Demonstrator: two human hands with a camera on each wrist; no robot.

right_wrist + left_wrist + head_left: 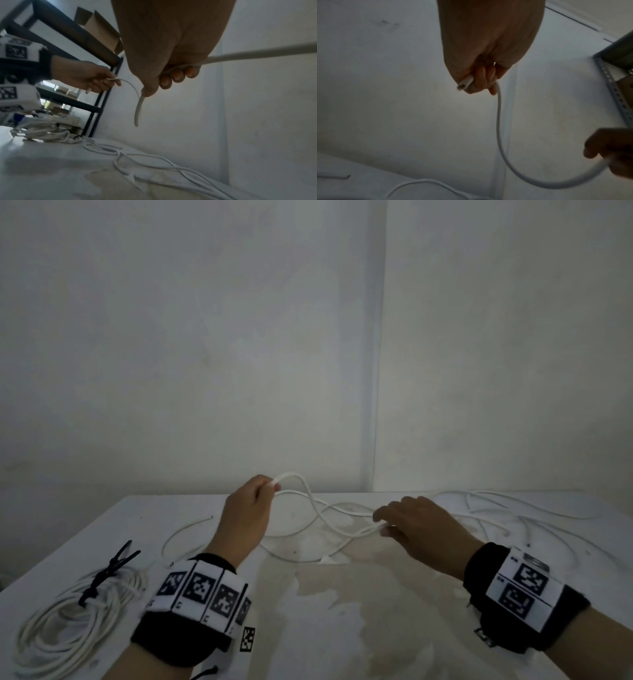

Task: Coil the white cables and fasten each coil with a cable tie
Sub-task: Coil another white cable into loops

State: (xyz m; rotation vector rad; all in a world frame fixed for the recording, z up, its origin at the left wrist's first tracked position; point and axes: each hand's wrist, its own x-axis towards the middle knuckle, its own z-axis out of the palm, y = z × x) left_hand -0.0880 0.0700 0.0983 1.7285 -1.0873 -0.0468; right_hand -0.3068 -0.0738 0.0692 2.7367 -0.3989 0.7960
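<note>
Head view | your left hand (247, 501) pinches white cable (318, 515) end | right hand (416, 525) curls round it just beside | slack trails right of that grip.

A plain white wall (191, 337) stands behind the table (342, 628), with a vertical white strip (371, 371) on it. The table top is white with a pale brown stain. At one side stands a dark metal shelf (72, 33) carrying a cardboard box (101, 28). The light is dim.
</note>
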